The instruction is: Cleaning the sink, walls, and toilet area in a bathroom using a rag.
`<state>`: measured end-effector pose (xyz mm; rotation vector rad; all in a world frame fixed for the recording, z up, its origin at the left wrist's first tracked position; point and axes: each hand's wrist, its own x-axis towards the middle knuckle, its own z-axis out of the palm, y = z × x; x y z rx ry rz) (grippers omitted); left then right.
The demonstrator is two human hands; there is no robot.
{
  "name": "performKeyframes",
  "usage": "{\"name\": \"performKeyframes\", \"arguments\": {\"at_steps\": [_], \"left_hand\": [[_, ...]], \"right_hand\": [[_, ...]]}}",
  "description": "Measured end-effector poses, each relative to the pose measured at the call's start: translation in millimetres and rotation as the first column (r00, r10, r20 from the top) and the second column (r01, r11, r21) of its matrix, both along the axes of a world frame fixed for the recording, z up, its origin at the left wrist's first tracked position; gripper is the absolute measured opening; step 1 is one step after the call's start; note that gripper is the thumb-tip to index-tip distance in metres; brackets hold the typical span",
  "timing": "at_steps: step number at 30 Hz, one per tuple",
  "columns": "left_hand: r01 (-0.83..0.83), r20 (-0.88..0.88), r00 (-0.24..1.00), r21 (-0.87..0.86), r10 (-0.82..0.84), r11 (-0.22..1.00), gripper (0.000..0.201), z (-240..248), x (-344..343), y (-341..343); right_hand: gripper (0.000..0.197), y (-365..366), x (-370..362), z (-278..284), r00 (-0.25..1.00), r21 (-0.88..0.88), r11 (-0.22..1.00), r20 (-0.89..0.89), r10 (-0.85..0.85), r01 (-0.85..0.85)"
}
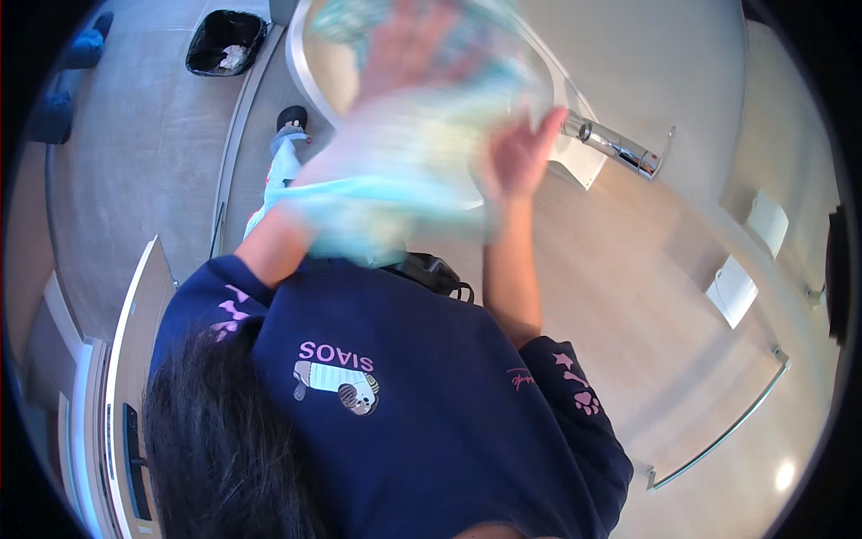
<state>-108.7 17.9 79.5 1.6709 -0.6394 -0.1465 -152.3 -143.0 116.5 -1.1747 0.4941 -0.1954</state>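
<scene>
A thin, pale turquoise and white cloth (377, 211), smeared by motion, hangs over my left forearm and spreads above a white basin (301, 67). My left hand (409, 49) lies among its far folds; blur hides whether the fingers grip it. Close to the cloth's right edge is my right hand (521, 153), its thumb apart from its blurred fingers and nothing visible in its grasp. Just right of that thumb a chrome faucet (620, 148) reaches over the basin's rim.
A black-lined bin (224, 43) with crumpled white paper stands at the far left. A metal rail (727, 427) and two white wall pieces (732, 292) are on the right. A light-coloured panel (135, 332) stands at the left. Part of another person's dark blue clothing (56, 117) shows at the far left edge.
</scene>
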Motion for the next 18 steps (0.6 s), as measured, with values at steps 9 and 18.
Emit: {"name": "performKeyframes", "arguments": {"at_steps": [9, 18], "left_hand": [[-0.009, 0.320, 0.936, 0.433, -0.144, 0.901, 0.032, -6, 60, -24], [-0.413, -0.160, 0.876, 0.240, 0.456, 0.878, 0.036, -91, 117, -10]], "right_hand": [[0.055, -74, -51, -61, 0.937, -0.496, 0.804, -0.275, 0.213, -0.328], [0.048, -2, -76, -152, 0.387, -0.356, 0.157, -0.874, 0.294, -0.921]]}}
